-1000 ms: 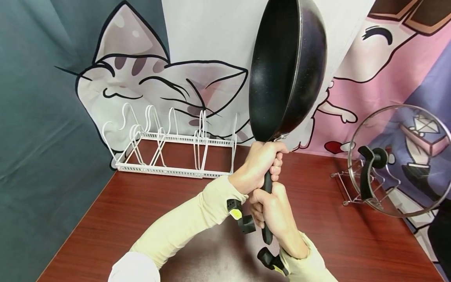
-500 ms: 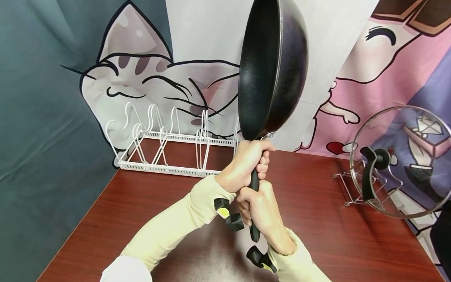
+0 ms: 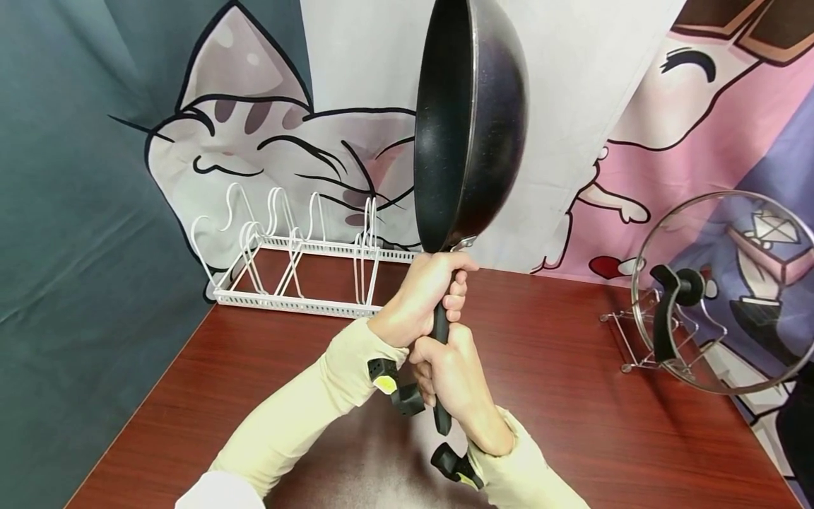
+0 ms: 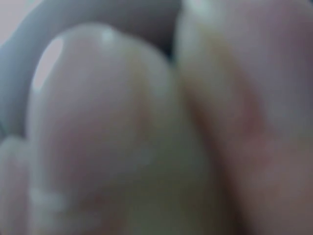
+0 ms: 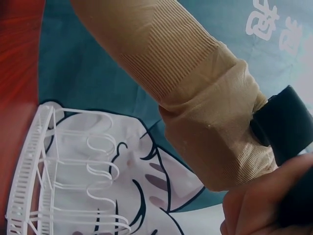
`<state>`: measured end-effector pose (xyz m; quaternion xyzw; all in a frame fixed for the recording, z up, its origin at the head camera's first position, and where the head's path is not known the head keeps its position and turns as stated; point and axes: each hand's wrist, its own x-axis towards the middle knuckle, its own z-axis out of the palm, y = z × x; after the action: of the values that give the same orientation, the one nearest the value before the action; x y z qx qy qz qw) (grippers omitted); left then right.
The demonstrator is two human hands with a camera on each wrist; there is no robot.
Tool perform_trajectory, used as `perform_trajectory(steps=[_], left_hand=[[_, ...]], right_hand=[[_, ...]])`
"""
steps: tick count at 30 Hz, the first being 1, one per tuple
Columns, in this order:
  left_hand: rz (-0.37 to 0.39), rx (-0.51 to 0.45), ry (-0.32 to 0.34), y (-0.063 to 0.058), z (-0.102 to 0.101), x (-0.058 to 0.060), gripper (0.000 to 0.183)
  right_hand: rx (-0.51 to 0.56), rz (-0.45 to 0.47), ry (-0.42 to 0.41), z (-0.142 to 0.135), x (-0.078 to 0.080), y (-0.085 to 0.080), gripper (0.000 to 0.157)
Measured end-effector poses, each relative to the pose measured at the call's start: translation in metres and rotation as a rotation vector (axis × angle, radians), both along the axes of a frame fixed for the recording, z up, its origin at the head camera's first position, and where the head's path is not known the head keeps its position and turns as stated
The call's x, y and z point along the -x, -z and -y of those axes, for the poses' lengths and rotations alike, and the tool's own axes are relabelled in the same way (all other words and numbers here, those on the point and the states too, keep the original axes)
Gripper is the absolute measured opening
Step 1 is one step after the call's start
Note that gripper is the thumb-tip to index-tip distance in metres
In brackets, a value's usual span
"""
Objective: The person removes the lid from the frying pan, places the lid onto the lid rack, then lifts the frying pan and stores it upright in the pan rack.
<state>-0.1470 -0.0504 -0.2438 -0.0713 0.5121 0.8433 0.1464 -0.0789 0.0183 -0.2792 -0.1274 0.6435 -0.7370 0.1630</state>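
A deep black frying pan (image 3: 492, 120) is held up on its side in the head view, its hollow facing left and its top cut off by the frame. My left hand (image 3: 422, 293) grips the black handle just under the pan. Below it my right hand (image 3: 454, 371) is wrapped round the same handle, whose end (image 3: 442, 418) pokes out underneath. Blurred fingers (image 4: 98, 122) fill the left wrist view. In the right wrist view, the left sleeve (image 5: 205, 112) crosses in front, and part of a hand (image 5: 259, 200) shows at the lower right.
A white wire rack (image 3: 299, 305) with upright dividers stands at the back left of the red-brown table (image 3: 559, 396), partly behind the left hand. At the right, a glass lid (image 3: 731, 194) with a black handle leans in a small metal stand (image 3: 620, 343). Printed cloth (image 3: 375, 63) hangs behind.
Both hands have carried the pan leftward, toward the white rack, still upright. It shows more of its outer side now. The rack, lid and stand keep their places apart from a slight view shift.
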Motion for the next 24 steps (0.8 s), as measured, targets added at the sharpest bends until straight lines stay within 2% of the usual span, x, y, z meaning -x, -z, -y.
perform_trajectory(steps=[10, 24], left_hand=[[0.028, -0.027, -0.004, 0.007, 0.019, -0.003, 0.022], [0.094, -0.044, 0.057, 0.021, 0.038, -0.004, 0.022]], right_hand=[[0.015, 0.024, -0.069, 0.013, 0.003, 0.013, 0.025], [-0.052, 0.042, -0.050, 0.026, -0.009, 0.003, 0.022]])
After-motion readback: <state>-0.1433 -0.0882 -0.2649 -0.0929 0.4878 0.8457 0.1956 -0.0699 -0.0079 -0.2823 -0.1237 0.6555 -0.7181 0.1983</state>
